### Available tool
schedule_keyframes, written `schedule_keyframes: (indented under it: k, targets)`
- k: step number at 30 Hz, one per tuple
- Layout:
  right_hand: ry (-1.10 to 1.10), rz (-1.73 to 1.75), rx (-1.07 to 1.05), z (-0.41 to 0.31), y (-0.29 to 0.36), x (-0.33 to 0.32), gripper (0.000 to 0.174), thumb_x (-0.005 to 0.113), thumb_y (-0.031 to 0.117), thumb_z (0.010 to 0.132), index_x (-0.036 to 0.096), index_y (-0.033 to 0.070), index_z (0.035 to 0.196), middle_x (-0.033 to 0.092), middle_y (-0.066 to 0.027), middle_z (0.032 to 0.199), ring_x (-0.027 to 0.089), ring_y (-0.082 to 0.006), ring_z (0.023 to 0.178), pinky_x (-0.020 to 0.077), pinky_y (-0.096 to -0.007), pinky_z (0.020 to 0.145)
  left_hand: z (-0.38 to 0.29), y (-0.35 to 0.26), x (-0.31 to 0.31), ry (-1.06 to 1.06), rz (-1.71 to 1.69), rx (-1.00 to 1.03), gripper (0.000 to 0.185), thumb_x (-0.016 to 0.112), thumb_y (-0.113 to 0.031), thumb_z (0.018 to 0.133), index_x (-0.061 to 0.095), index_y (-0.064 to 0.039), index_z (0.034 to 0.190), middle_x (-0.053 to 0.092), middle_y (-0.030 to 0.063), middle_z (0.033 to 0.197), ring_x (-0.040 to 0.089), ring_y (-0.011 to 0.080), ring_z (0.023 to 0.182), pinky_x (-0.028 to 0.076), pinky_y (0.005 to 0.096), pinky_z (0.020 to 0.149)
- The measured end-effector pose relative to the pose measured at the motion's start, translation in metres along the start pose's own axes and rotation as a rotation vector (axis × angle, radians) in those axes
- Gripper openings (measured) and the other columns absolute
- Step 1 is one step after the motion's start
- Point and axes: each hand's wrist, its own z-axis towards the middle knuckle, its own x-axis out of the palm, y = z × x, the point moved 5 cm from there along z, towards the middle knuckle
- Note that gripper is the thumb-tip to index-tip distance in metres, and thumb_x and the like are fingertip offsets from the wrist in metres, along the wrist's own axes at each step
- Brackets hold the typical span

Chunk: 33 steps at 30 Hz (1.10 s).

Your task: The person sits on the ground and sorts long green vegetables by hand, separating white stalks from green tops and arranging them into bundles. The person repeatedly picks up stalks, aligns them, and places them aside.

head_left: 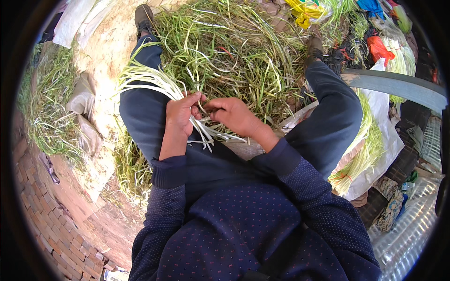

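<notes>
My left hand [182,111] is closed around a bunch of long pale stalks [154,79] that look like blanched chives. Their thin greenish ends arch over my left thigh, while the white ends [207,131] stick out below the hand, over my lap. Close beside it, my right hand [233,116] has its thumb and fingers drawn together on a single pale stalk [201,106] that bends out from the left hand. Its fingertips are partly hidden. Between my legs lies a broad heap of loose green and yellowed leaves [232,59].
At right, tied bundles of pale stalks [365,158] lie on white plastic sheeting [390,140]. A grey curved bar [397,84] runs beside my right knee. More leaves [52,109] are piled at left, near brick paving [52,224]. Red [379,49] and yellow plastic bags [302,12] lie at upper right.
</notes>
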Motion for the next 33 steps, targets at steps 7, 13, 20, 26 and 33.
schedule_keyframes:
  k: [7,13,20,26,33]
  targets:
    - [-0.440,-0.580,0.071,0.024,-0.006,-0.054,0.023,0.066,0.021,0.089,0.070,0.004,0.104,0.069,-0.0201,0.101,0.067,-0.0388,0.093,0.0533,-0.0462,0.082,-0.004,-0.003,0.002,-0.003,-0.044,0.005,0.010,0.068,-0.006,0.092,0.063,-0.002,0.100,0.071,0.0098,0.085,0.046,0.0072,0.051,0.042,0.0271,0.045]
    - [-0.257,-0.848,0.051,0.051,-0.031,-0.047,0.029,0.071,0.030,0.088,0.068,0.009,0.107,0.066,-0.0198,0.101,0.065,-0.0405,0.097,0.0513,-0.0515,0.084,-0.006,-0.008,0.002,0.013,-0.110,0.043,0.014,0.067,-0.005,0.092,0.060,-0.001,0.103,0.072,0.0138,0.088,0.046,0.0082,0.050,0.043,0.0277,0.046]
    - [-0.285,-0.894,-0.082,0.051,-0.033,-0.043,0.026,0.072,0.035,0.087,0.070,0.010,0.092,0.066,-0.0170,0.091,0.066,-0.0393,0.089,0.0505,-0.0509,0.080,-0.013,-0.016,0.004,0.085,-0.199,0.113,0.015,0.067,-0.006,0.093,0.059,0.000,0.105,0.071,0.0150,0.090,0.047,0.0087,0.052,0.045,0.0280,0.050]
    - [-0.444,-0.580,0.018,0.061,-0.029,-0.078,0.025,0.071,0.031,0.087,0.073,0.007,0.088,0.064,-0.0187,0.079,0.064,-0.0371,0.077,0.0500,-0.0471,0.071,-0.016,-0.024,-0.008,0.053,-0.331,0.232,0.013,0.064,-0.009,0.096,0.060,-0.002,0.106,0.068,0.0125,0.093,0.048,0.0094,0.055,0.044,0.0285,0.053]
    - [-0.300,0.142,0.080,0.025,-0.021,-0.116,0.023,0.065,0.022,0.096,0.068,0.000,0.092,0.058,-0.0008,0.070,0.053,-0.0104,0.063,0.0462,-0.0285,0.062,-0.008,-0.020,-0.010,-0.017,-0.322,0.218,0.009,0.065,-0.010,0.097,0.060,-0.006,0.103,0.068,0.0081,0.095,0.046,0.0090,0.058,0.042,0.0274,0.055]
